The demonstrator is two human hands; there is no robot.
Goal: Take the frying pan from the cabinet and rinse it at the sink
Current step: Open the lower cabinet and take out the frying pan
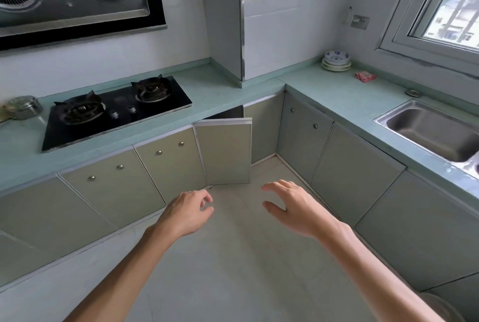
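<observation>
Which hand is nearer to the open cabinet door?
Left. The left hand is just below the open cabinet door, near its bottom edge; the right hand is lower and further right.

L-shaped green worktop point(228, 83) and what it carries.
Landmark is the hob point(116, 110): a metal pot point(23, 107) sits just left of it; far to its right lie stacked plates point(336, 61), a pink cloth point(365, 76), a small metal disc point(413, 92) and the sink point(430, 132).

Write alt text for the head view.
Two empty hands, left and right, reach toward an open cabinet door below a green L-shaped counter. A stove sits left, a sink right; no pan is visible.
</observation>
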